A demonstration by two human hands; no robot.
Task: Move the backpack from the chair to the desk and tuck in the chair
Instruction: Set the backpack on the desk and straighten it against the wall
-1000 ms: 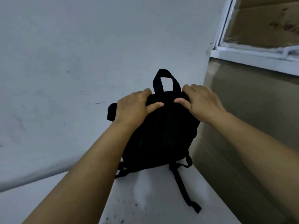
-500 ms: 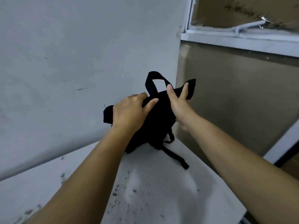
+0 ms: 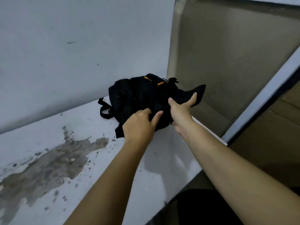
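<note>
At the desk's far right corner: our backpack point(image 3: 142, 96) lies slumped on the desk point(image 3: 90, 153).
Left hand point(image 3: 139, 127): fingers pinching its near edge.
Right hand point(image 3: 181, 109): fingers clamped on its right flap.

Two bare forearms reach forward side by side. The left hand point(image 3: 139, 125) lies palm down, fingers curled and pinching black fabric. The right hand point(image 3: 181, 111) is turned thumb-up, fingers spread, gripping fabric too.
</note>
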